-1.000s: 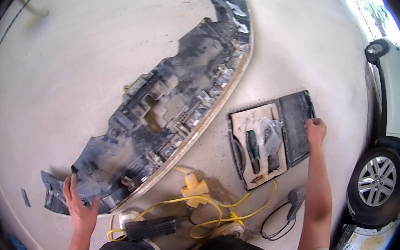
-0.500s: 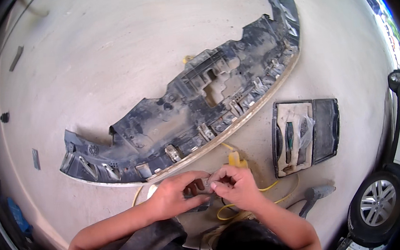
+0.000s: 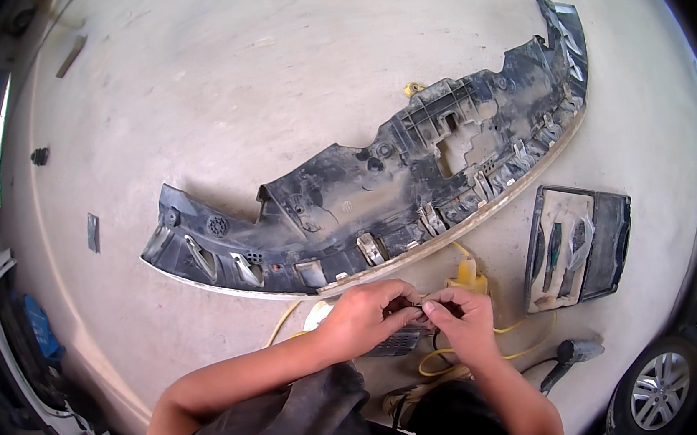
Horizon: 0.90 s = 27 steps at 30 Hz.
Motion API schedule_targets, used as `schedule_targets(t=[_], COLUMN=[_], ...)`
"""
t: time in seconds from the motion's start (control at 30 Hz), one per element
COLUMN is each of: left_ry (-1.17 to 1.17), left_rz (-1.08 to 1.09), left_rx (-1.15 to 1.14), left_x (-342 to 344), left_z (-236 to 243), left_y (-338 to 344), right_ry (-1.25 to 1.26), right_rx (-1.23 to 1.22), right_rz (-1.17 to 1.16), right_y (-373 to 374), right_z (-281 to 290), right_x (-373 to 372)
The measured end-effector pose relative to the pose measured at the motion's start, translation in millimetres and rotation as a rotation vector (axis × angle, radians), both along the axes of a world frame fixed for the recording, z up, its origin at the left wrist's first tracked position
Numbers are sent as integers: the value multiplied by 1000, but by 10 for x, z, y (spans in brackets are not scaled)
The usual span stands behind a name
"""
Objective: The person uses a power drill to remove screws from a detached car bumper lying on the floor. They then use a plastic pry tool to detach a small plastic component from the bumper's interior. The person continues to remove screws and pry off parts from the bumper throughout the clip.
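Left hand (image 3: 358,321) and right hand (image 3: 469,323) pinch a tiny dark piece (image 3: 419,305), the left nearer the long black plastic bumper (image 3: 346,197) lying beyond, near-left to far-right.

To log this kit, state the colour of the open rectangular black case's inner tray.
Beige; the tray shows best in the head view.

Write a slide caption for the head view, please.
Left hand and right hand meet near a dirty black bumper, an open tool case to their right.
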<state>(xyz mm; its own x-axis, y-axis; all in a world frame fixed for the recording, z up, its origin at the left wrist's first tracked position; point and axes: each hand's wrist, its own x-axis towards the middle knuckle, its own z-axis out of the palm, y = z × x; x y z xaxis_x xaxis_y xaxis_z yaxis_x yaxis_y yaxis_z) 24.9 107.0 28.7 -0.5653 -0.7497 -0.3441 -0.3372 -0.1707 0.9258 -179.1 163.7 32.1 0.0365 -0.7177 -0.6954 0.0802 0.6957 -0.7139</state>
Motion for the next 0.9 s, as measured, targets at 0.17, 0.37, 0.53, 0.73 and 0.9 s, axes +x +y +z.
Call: schedule_targets(t=[0.17, 0.37, 0.53, 0.73, 0.9], left_ry=[56, 155, 229, 251, 301], left_rz=[35, 60, 74, 100, 139], left_rx=[207, 398, 450, 555, 704], left_x=[-23, -4, -28, -24, -10], left_z=[57, 31, -2, -22, -28], left_y=[-45, -67, -58, -100, -128], right_ry=[-12, -118, -105, -100, -128], right_rx=[-70, -143, -173, -130, -115], right_rz=[7, -31, -34, 19, 14], right_y=[6, 15, -32, -7, -41], right_z=[-12, -67, -44, -58, -55], right_x=[-46, -71, -72, -143, -291])
